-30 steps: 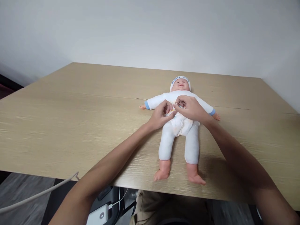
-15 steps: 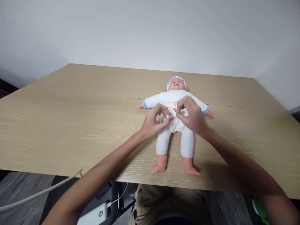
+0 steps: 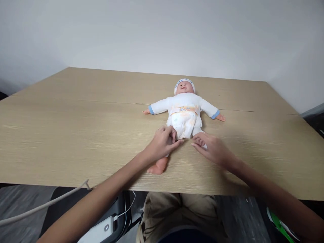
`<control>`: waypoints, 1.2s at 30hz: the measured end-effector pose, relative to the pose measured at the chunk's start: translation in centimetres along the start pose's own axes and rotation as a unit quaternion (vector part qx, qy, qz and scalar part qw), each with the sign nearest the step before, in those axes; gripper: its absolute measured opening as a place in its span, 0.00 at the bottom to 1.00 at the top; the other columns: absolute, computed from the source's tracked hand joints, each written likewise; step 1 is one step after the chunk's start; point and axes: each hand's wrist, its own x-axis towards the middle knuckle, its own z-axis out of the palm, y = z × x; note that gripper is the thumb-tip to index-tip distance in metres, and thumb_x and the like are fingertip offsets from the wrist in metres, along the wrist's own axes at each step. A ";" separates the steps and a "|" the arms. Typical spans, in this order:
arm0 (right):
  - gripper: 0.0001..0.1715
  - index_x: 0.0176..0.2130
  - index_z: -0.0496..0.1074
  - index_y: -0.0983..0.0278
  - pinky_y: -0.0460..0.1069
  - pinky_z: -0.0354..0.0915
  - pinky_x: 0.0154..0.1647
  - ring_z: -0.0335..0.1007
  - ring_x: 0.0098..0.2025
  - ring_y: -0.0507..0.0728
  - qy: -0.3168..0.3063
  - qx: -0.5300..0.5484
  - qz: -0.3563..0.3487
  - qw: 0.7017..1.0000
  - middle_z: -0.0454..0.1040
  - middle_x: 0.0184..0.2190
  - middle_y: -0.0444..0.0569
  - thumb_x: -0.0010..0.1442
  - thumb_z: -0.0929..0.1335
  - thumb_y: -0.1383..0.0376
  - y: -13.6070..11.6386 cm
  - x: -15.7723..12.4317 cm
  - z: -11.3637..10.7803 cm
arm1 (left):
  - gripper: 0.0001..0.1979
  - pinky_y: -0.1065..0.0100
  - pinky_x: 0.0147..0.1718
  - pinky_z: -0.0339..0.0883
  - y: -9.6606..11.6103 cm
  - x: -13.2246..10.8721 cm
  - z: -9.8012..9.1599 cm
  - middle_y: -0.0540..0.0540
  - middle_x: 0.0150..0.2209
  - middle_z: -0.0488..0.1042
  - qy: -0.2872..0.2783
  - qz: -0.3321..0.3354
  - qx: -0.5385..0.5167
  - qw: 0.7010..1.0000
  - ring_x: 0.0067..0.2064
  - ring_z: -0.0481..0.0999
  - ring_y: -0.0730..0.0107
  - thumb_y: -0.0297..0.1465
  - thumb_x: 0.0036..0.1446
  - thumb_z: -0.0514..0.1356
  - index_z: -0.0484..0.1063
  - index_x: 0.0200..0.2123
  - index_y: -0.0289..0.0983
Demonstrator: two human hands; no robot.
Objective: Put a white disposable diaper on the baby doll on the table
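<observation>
A baby doll [image 3: 186,99] in white clothes with blue cuffs lies on its back, head away from me. Round its hips is a white diaper [image 3: 182,123] with an orange-patterned waistband. My left hand [image 3: 164,141] curls over the doll's leg on the left, beside the diaper's lower edge, the thumb stretched below it. Over the other leg, my right hand [image 3: 211,146] is curled with its thumb apart from the fingers. One doll foot [image 3: 159,166] shows below my left wrist; the other is hidden behind my right hand and arm.
The doll lies on a wooden table [image 3: 76,135] with a pale wall [image 3: 162,37] behind it. A pale cable [image 3: 48,205] hangs at the near left edge. Below the table are a white device [image 3: 98,231] with a thin cord and a green item [image 3: 278,222].
Both hands have come down from the diaper's front to the doll's legs and moved apart. The legs are spread wider, and the diaper's waistband and front are now uncovered.
</observation>
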 end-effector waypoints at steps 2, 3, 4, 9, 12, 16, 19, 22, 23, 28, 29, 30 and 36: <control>0.07 0.51 0.75 0.60 0.51 0.67 0.37 0.75 0.32 0.55 0.021 -0.005 0.056 0.998 0.79 0.32 0.42 0.75 0.72 0.61 -0.3 0.5 0.4 | 0.19 0.59 0.42 0.64 -0.1 0.3 0.5 0.48 0.35 0.76 0.025 -0.028 -0.028 0.999 0.40 0.73 0.59 0.47 0.68 0.68 0.65 0.37 0.42; 0.08 0.51 0.75 0.60 0.51 0.65 0.36 0.74 0.30 0.55 0.033 -0.014 0.075 0.997 0.78 0.30 0.41 0.74 0.72 0.61 -0.6 0.7 0.7 | 0.20 0.60 0.41 0.64 -0.1 0.5 0.7 0.48 0.35 0.76 0.034 -0.041 -0.041 0.998 0.39 0.73 0.59 0.48 0.67 0.68 0.64 0.38 0.42; 0.08 0.51 0.75 0.60 0.51 0.64 0.35 0.74 0.30 0.56 0.043 -0.023 0.086 0.995 0.77 0.30 0.41 0.74 0.72 0.60 -0.8 0.9 1.1 | 0.20 0.60 0.39 0.64 -0.1 0.6 0.8 0.48 0.34 0.76 0.040 -0.050 -0.048 0.997 0.38 0.73 0.60 0.48 0.67 0.68 0.64 0.38 0.42; 0.07 0.42 0.76 0.59 0.52 0.62 0.33 0.74 0.33 0.58 0.085 -0.060 0.074 0.992 0.78 0.36 0.47 0.75 0.71 0.60 -1.3 1.0 3.0 | 0.19 0.60 0.39 0.62 -0.2 0.9 1.2 0.48 0.29 0.74 0.046 -0.028 -0.019 0.998 0.38 0.71 0.57 0.44 0.68 0.68 0.66 0.31 0.42; 0.07 0.43 0.77 0.58 0.53 0.63 0.34 0.75 0.35 0.59 0.100 -0.071 0.064 0.990 0.79 0.43 0.50 0.75 0.69 0.61 -1.3 0.9 3.5 | 0.18 0.59 0.41 0.63 -0.3 0.8 1.0 0.48 0.29 0.74 0.041 -0.021 -0.026 0.999 0.40 0.71 0.56 0.41 0.69 0.67 0.66 0.30 0.42; 0.06 0.48 0.78 0.59 0.54 0.67 0.38 0.78 0.41 0.61 0.105 -0.054 0.060 0.991 0.79 0.50 0.53 0.74 0.70 0.63 -1.5 0.7 3.3 | 0.15 0.58 0.46 0.66 -0.1 0.5 0.7 0.47 0.36 0.75 0.050 0.013 -0.023 0.998 0.43 0.72 0.57 0.39 0.70 0.65 0.67 0.32 0.41; 0.07 0.50 0.77 0.59 0.55 0.68 0.41 0.78 0.43 0.62 0.082 -0.031 0.069 0.994 0.80 0.51 0.53 0.74 0.70 0.63 -1.5 0.6 3.0 | 0.12 0.55 0.54 0.67 0.1 0.4 0.6 0.44 0.45 0.78 0.062 0.035 -0.016 0.997 0.49 0.74 0.55 0.40 0.71 0.65 0.71 0.37 0.40; 0.09 0.52 0.76 0.59 0.57 0.70 0.47 0.78 0.50 0.65 0.069 -0.015 0.061 0.996 0.81 0.53 0.54 0.73 0.70 0.63 -1.2 0.7 2.8 | 0.09 0.53 0.59 0.66 0.1 0.5 0.6 0.42 0.51 0.79 0.066 0.042 -0.017 0.997 0.56 0.73 0.52 0.39 0.70 0.65 0.73 0.40 0.40; 0.10 0.54 0.75 0.60 0.58 0.71 0.50 0.78 0.52 0.66 0.067 -0.013 0.052 0.996 0.80 0.55 0.55 0.73 0.70 0.63 -1.2 0.7 2.9 | 0.09 0.53 0.59 0.66 0.1 0.5 0.6 0.43 0.50 0.79 0.065 0.040 -0.017 0.997 0.55 0.73 0.52 0.39 0.70 0.64 0.73 0.40 0.40; 0.16 0.56 0.72 0.62 0.61 0.70 0.57 0.76 0.56 0.69 0.050 -0.024 0.042 0.998 0.80 0.54 0.59 0.71 0.72 0.64 -1.1 0.6 3.0 | 0.12 0.58 0.47 0.65 -0.6 0.7 0.8 0.47 0.37 0.73 0.060 0.012 -0.016 0.998 0.46 0.70 0.56 0.40 0.68 0.64 0.69 0.35 0.40; 0.16 0.56 0.72 0.62 0.60 0.70 0.56 0.76 0.55 0.69 0.044 -0.027 0.050 0.997 0.81 0.52 0.59 0.70 0.72 0.64 -1.2 0.6 3.0 | 0.13 0.59 0.46 0.64 -0.7 0.7 0.8 0.48 0.36 0.71 0.058 0.011 -0.018 0.998 0.45 0.70 0.57 0.40 0.68 0.64 0.67 0.34 0.40; 0.17 0.56 0.72 0.62 0.60 0.70 0.54 0.76 0.54 0.69 0.039 -0.025 0.060 0.997 0.81 0.51 0.58 0.69 0.73 0.63 -1.2 0.6 2.9 | 0.14 0.59 0.45 0.64 -0.7 0.8 0.8 0.49 0.35 0.69 0.056 0.009 -0.019 0.998 0.44 0.69 0.57 0.40 0.67 0.64 0.66 0.33 0.41; 0.15 0.49 0.68 0.57 0.55 0.69 0.44 0.81 0.44 0.63 0.083 0.094 0.119 0.985 0.83 0.46 0.50 0.66 0.73 0.59 -0.7 1.8 2.5 | 0.15 0.59 0.43 0.62 -0.7 1.0 0.8 0.49 0.34 0.68 0.049 0.008 -0.030 0.998 0.42 0.68 0.59 0.42 0.68 0.64 0.65 0.34 0.41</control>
